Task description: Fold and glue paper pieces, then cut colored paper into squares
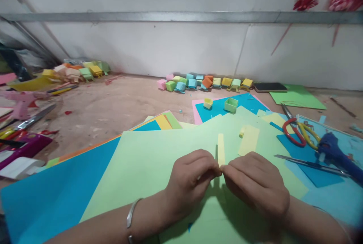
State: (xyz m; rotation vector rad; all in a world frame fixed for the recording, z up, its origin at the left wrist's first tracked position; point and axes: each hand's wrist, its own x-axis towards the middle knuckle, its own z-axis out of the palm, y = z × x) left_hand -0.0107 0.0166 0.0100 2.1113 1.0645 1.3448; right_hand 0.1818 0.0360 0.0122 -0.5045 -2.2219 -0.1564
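- A narrow pale yellow paper strip (pixel 221 147) is held upright over the large pale green sheet (pixel 147 161), well inside that sheet's far edge.
- The strip's lower end is pinched by the fingertips of the left hand (pixel 193 178) and the right hand (pixel 256 183), which are brought together there; how the grip is shared between them cannot be told.
- The left fingers are curled inward against the thumb; the right fingers are pressed together and pointed toward the strip.
- A silver bracelet (pixel 131 213) is worn on the left wrist.
- Beyond the right hand, a wider pale yellow piece (pixel 250 140) is laid on the sheet, with a small yellow piece (pixel 241 132) just beside it.
- Past the sheet's far edge, a small yellow box (pixel 208 105) and a green box (pixel 230 107) are set on blue paper (pixel 218 104).
- Along the back edge of the surface (pixel 136 96), small coloured paper figures (pixel 192 83) are lined up, with a phone (pixel 270 87) near their right end.
- Toward the right edge, scissors (pixel 302 137) and a blue tool (pixel 331 149) are placed.
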